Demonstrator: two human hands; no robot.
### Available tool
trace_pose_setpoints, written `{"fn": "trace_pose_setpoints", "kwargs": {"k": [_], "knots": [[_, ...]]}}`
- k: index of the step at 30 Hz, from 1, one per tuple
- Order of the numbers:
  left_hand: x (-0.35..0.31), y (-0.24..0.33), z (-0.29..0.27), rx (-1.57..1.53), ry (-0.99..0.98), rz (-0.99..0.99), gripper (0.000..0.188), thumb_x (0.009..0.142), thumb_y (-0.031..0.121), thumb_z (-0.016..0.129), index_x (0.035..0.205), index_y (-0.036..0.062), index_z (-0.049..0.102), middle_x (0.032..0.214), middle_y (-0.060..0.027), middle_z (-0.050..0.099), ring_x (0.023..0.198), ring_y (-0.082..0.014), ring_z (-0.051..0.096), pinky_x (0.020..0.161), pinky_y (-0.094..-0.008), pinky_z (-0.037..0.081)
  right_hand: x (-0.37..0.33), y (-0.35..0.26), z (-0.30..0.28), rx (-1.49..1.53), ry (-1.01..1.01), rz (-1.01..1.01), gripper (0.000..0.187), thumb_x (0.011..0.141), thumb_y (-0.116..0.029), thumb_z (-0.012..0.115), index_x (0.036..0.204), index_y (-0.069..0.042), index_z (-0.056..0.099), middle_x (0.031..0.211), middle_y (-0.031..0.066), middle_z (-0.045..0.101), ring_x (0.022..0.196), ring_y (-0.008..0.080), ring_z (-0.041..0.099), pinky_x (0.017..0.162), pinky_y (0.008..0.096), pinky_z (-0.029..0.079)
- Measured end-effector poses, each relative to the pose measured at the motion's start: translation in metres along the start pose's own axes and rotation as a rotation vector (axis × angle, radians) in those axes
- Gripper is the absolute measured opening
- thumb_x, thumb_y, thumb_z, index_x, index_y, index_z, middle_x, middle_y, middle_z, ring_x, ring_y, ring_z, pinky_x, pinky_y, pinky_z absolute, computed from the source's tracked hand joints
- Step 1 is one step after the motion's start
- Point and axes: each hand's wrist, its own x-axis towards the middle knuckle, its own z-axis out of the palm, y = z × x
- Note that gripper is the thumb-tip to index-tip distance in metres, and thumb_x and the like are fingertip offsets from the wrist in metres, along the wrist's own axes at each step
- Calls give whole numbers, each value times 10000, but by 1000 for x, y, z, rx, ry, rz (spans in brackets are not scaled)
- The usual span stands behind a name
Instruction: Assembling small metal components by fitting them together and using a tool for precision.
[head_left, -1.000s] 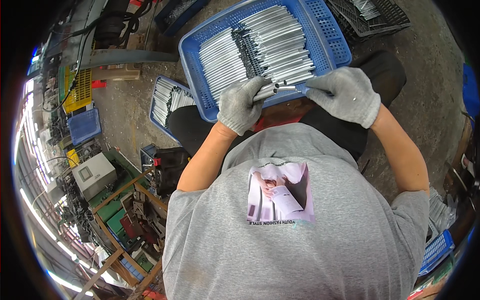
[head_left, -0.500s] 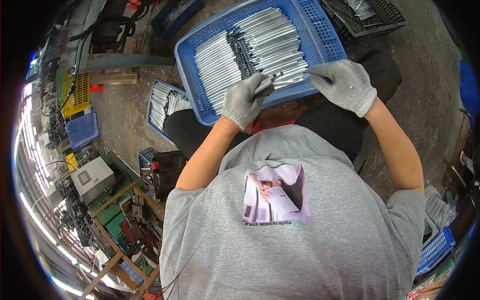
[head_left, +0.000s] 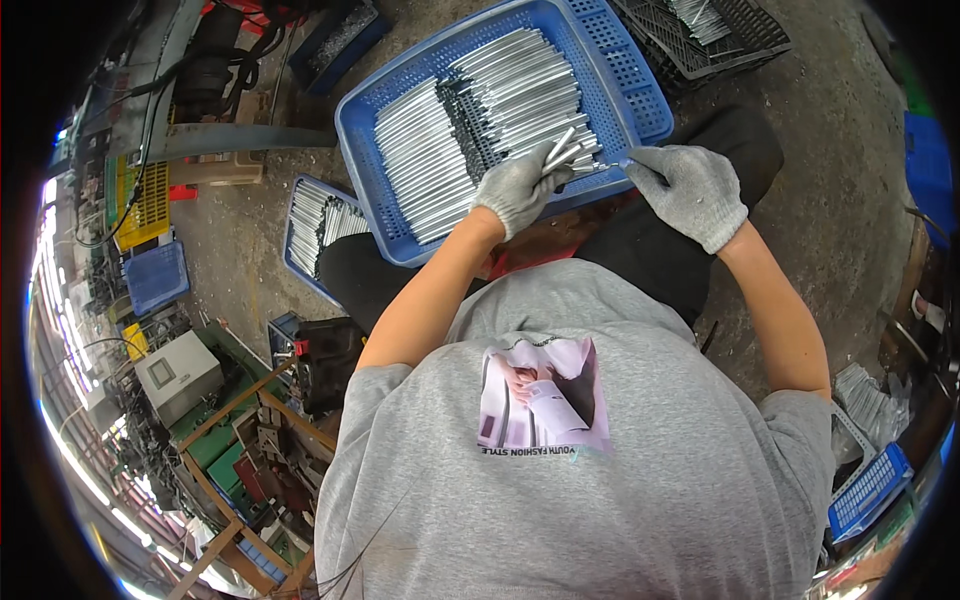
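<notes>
A grey concrete floor [head_left: 820, 200], specked with small pale bits, spreads out on both sides of the hands. Far to the left of the left hand, cluttered machinery and bright light strips [head_left: 88, 462] bend along the rim of the view. A grey T-shirt [head_left: 590, 500] with a printed picture fills the space behind both hands, and dark trousers [head_left: 350, 275] show below the left wrist and around the right hand. Ahead of the left hand, and reaching to its left, a large blue perforated basket [head_left: 366, 190] bears two stacks of thin metal tubes [head_left: 425, 160], with a dark strip between them. A grey metal beam [head_left: 240, 137] runs to the left of that basket. A black plastic crate [head_left: 735, 63] with more tubes sits beyond the right hand. A smaller blue tray [head_left: 312, 284], also filled with tubes, lies left of the left hand. Farther left come a yellow basket [head_left: 150, 205], a flat blue basket [head_left: 157, 278] and, nearer the person's side, a pale grey control box [head_left: 182, 375] with a little display.

The left hand [head_left: 522, 188], in a grey knit glove, is closed around a few short metal tubes [head_left: 560, 150] over the basket's near edge. The right hand [head_left: 695, 190], gloved alike and apart from them, has thumb and forefinger drawn close; whether anything is pinched there I cannot tell.
</notes>
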Motion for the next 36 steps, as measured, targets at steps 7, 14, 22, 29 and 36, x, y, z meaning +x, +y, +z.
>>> {"fn": "trace_pose_setpoints", "kwargs": {"k": [7,14,22,29,36], "knots": [[-18,7,-23,-393,-51,2,231,1004,150,628,1222,77,650,957,-38,777,809,-220,725,747,-345,560,-6,-2,1,79,83,-89,206,894,-240,703,1023,-117,807,908,56,790,733,305,709,638,369,522],[-28,29,-34,-345,-48,12,202,964,71,642,1165,58,662,981,-49,784,818,-205,728,754,-335,558,-4,-6,4,58,206,-254,179,878,-270,707,936,-122,789,795,45,760,665,274,691,593,367,513],[-29,33,-29,-176,75,97,239,860,60,680,1098,87,674,957,-44,772,778,-263,703,745,-372,538,-8,-13,-2,-26,33,-217,202,861,-246,727,983,-104,804,860,65,781,689,295,697,613,366,516],[-34,43,-34,131,293,318,253,799,42,681,1046,100,688,848,-54,714,741,-262,643,746,-368,500,-1,-17,-8,105,22,-105,183,901,-268,657,833,-145,775,684,52,724,571,280,667,549,393,515],[-36,38,-30,161,325,299,285,794,86,689,1075,132,686,879,-33,724,776,-273,658,804,-370,494,-3,-26,-17,125,-67,-108,183,896,-262,652,838,-146,781,677,53,723,568,283,664,558,388,521]]}}
